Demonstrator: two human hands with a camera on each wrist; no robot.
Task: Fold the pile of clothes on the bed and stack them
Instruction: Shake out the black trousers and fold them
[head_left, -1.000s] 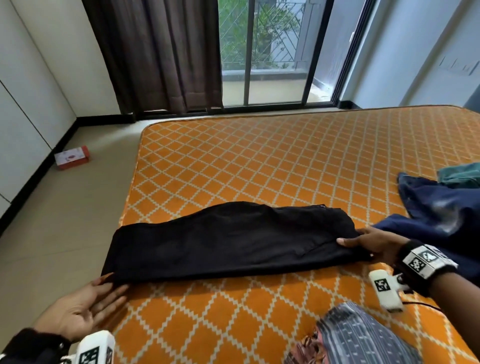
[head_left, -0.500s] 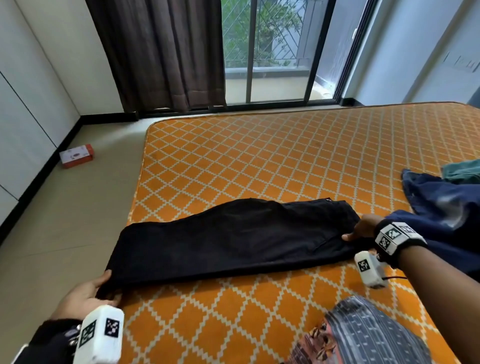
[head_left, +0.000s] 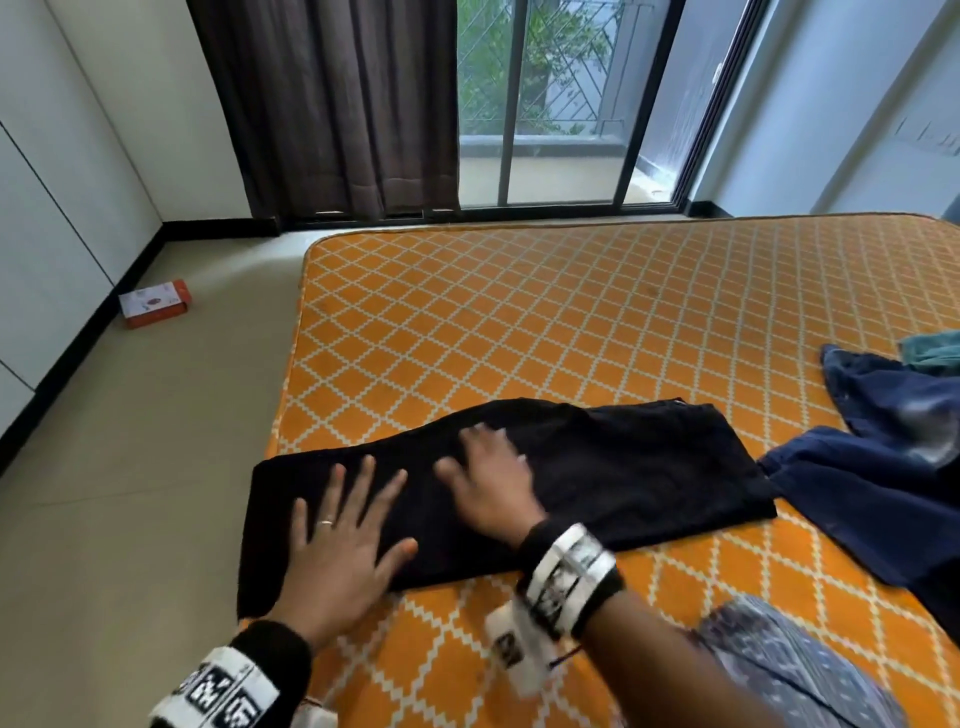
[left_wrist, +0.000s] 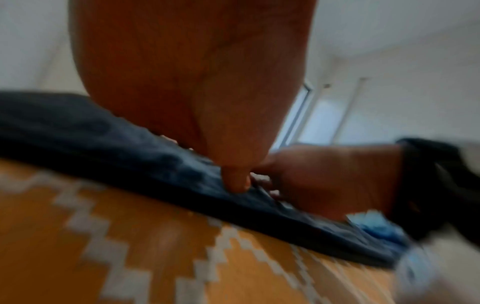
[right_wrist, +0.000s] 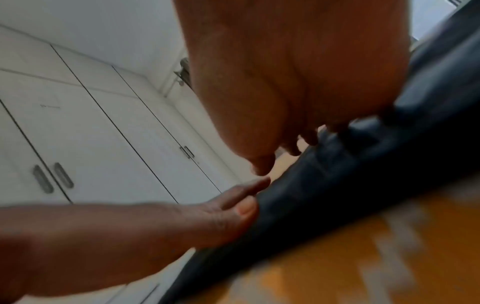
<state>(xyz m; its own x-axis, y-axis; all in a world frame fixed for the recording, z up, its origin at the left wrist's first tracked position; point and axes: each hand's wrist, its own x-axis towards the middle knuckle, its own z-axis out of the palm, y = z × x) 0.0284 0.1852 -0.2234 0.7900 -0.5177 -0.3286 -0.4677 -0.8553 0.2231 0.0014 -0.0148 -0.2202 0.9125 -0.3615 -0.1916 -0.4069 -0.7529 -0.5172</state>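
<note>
Head view: left hand (head_left: 340, 540) flat, fingers spread, pressing black trousers (head_left: 623, 467) lying on bed (head_left: 571, 322). Right hand (head_left: 488, 483) flat beside it, blurred.
Left wrist: thumb touching cloth.
Right wrist: fingers straight. No legible writing.

Folded black fabric garment (head_left: 597, 467) lies across near-left corner of orange diamond-patterned bed (head_left: 519, 322), both hands flat on its left half, left hand (head_left: 340, 545) left of right hand (head_left: 491, 483); crumpled navy blue garment (head_left: 883, 483) just right; small orange-and-white cardboard box (head_left: 155, 303) on floor far left.
</note>
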